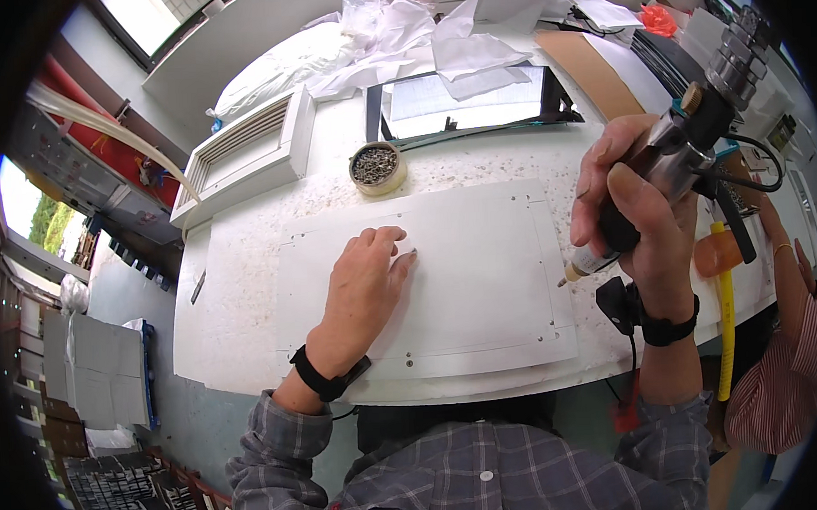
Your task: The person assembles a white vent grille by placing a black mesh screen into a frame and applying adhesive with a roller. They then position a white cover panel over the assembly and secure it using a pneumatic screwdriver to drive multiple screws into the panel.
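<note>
In my right hand [638, 186] is a metal power tool [682, 143] with a black grip, a black lever and a pale nose pointing down and left. Its thin tip hovers by the right edge of a white rectangular panel [478, 279]; contact cannot be made out. Small metal fasteners dot the panel along its edges. My left hand [364, 280] rests over the panel's left half, fingers curled and thumb close to the forefinger; anything pinched there is too small to name. Beyond the panel stands a round tub [377, 168] full of small metal fasteners.
A white louvred frame [244, 153] lies at the back left, beside a dark-edged glass panel [466, 105] and crumpled white wrapping [282, 64]. At right hangs a yellow hose [725, 332], near another person's arm [787, 266]. A small pointed tool [197, 288] lies at the table's left edge.
</note>
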`<state>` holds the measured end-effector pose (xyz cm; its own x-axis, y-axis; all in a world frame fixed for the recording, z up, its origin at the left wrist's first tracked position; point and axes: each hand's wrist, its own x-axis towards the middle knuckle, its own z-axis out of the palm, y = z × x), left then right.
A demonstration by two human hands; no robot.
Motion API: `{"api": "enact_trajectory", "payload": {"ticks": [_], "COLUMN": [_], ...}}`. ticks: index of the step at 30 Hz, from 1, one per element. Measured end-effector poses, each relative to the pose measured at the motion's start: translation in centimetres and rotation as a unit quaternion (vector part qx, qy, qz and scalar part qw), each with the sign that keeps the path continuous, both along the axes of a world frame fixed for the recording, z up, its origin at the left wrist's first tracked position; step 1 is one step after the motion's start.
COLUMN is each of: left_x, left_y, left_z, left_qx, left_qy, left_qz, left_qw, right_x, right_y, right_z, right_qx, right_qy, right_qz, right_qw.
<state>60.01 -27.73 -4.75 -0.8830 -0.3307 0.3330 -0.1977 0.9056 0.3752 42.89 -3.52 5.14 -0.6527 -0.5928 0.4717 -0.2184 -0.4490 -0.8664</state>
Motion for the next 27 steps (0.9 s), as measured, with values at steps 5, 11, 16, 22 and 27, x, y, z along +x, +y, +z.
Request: {"api": "enact_trajectory", "payload": {"ticks": [5, 11, 16, 22, 27], "left_x": [-1.1, -1.4, -1.5, -1.7, -2.6], "left_y": [0.3, 0.2, -0.2, 0.0, 0.2], "left_z": [0.0, -0.5, -0.9, 0.1, 0.7], "left_qx": [-0.025, -0.076, -0.155, -0.196, 0.002], "left_qy": [-0.044, -0.084, -0.085, -0.136, -0.076], "left_qz": [-0.013, -0.032, -0.065, -0.079, -0.113], "left_qw": [0.999, 0.993, 0.982, 0.968, 0.991], "right_x": [-0.7, -0.8, -1.3, -1.5, -2.4], "right_y": [0.0, -0.7, -0.8, -0.6, 0.1], "right_z": [-1.7, -2.3, -2.7, -2.8, -3.1], "right_qx": [-0.063, -0.069, -0.074, -0.08, -0.101], "right_qy": [-0.021, -0.037, -0.054, -0.057, -0.064], "right_qz": [-0.012, -0.023, -0.02, -0.019, -0.029], "right_qw": [0.998, 0.997, 0.996, 0.995, 0.992]}}
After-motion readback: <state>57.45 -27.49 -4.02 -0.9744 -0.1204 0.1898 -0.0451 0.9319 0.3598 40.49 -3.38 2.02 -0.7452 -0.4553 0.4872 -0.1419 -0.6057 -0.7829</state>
